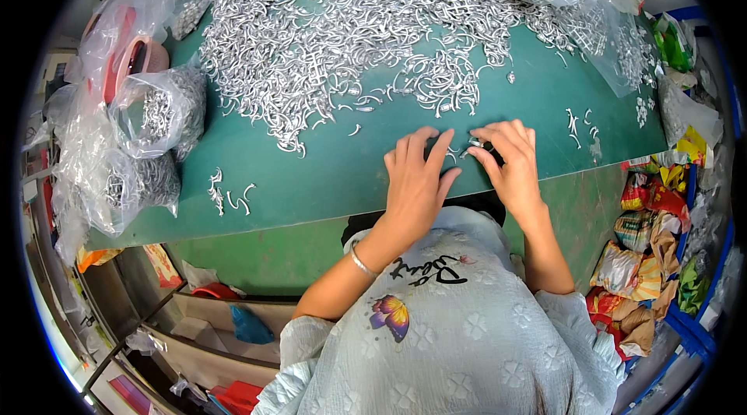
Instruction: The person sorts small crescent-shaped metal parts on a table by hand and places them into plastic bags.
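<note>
Close to the near edge of the green table [311, 189], my right hand [510, 158] pinches a small curved silver metal piece [475, 143] between thumb and fingers. Just left of it my left hand [416, 181] rests low over the tabletop, fingers bent and spread, with nothing visible in its grasp. A few loose curved pieces [452, 154] lie between the two hands. Beyond them spreads a wide heap of the same silver pieces [311, 41], with a smaller cluster [440, 80] straight ahead of my hands.
Clear plastic bags of silver pieces [148, 181] crowd the table's left end, beside a pink container [152, 55]. Small groups of pieces lie at left [218, 191] and right [573, 128]. Another clear bag [618, 57] sits at far right. Colourful packages [622, 251] fill a blue rack.
</note>
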Demonstrator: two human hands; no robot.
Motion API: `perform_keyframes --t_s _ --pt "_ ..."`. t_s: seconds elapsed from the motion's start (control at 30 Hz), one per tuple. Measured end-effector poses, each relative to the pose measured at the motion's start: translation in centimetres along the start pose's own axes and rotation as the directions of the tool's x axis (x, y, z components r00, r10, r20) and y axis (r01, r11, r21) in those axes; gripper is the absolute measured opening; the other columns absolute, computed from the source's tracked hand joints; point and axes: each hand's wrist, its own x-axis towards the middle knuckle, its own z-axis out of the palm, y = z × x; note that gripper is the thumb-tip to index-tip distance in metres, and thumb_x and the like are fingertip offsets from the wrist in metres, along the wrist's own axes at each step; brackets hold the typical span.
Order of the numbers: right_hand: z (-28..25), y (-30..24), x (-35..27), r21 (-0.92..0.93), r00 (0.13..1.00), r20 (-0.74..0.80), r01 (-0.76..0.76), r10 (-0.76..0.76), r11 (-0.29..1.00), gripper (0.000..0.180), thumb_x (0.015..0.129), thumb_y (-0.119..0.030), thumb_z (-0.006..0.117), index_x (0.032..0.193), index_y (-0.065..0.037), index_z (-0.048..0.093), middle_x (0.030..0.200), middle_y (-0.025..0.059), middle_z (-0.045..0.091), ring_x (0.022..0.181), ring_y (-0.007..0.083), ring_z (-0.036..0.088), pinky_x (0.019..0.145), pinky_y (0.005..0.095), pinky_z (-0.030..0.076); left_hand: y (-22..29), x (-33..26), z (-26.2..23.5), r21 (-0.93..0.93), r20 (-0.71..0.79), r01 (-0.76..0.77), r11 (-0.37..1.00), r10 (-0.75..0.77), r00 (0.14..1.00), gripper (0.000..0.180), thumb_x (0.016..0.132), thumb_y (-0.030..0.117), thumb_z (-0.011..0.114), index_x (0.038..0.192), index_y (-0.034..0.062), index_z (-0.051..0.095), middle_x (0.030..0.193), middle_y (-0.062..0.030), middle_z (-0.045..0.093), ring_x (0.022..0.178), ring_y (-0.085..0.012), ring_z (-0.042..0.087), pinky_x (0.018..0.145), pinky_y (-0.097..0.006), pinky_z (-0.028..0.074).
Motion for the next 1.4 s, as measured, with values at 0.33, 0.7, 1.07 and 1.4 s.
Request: perform_keyframes --t_s 0.33,0.7,1.07,1.4 --pt "-0.3 0.6 -0.4 -0.026 1.000 -0.026 0.010 -0.010 1.000 0.021 0.077 -0.008 0.072 0.098 -0.005 0.067 0.095 0.0061 0.061 0.093 0.0259 0.054 0.083 0.0367 0.036 0.0 0.8 0.9 0.000 0.041 -0.044 0.999 0.044 0.998 0.041 0.076 0.012 0.077 0.113 0.0086 0.061 0.110 -0.0086 0.052 0.097 -0.0264 0.050 0.083 -0.038 0.036" --pt "1.5 -0.4 -0.1 -0.020 0.987 -0.018 0.161 -0.162 0.987 0.020 0.074 -0.008 0.074 0.093 -0.006 0.066 0.091 0.0040 0.059 0.089 0.0224 0.053 0.081 0.0373 0.035 -0.4 -0.3 -1.3 -0.125 0.020 0.060 0.990 -0.058 0.998 0.058 0.074 0.005 0.077 0.127 0.0076 0.052 0.119 -0.0145 0.052 0.105 -0.0327 0.052 0.093 -0.041 0.040" --pt "0.1 1.0 -1.0 -0.055 0.995 -0.015 0.101 -0.102 0.993 0.019 0.075 -0.005 0.072 0.093 -0.007 0.066 0.098 0.0043 0.058 0.093 0.0243 0.053 0.082 0.0376 0.036 -0.1 0.0 -0.5 -0.009 0.020 0.039 0.999 -0.038 0.999 0.055 0.074 0.013 0.078 0.124 0.0086 0.055 0.112 -0.0105 0.053 0.101 -0.0284 0.052 0.085 -0.038 0.037" --pt "0.2 0.1 -0.2 -0.020 0.997 -0.055 0.060 -0.061 0.998 0.017 0.078 -0.002 0.069 0.094 -0.006 0.065 0.100 0.0054 0.059 0.095 0.0251 0.053 0.082 0.0382 0.037 -0.8 -0.2 -1.1 0.044 -0.025 0.094 0.995 -0.093 0.995 0.027 0.078 0.005 0.072 0.104 0.0071 0.063 0.099 -0.0068 0.055 0.094 -0.0252 0.052 0.080 -0.036 0.035"
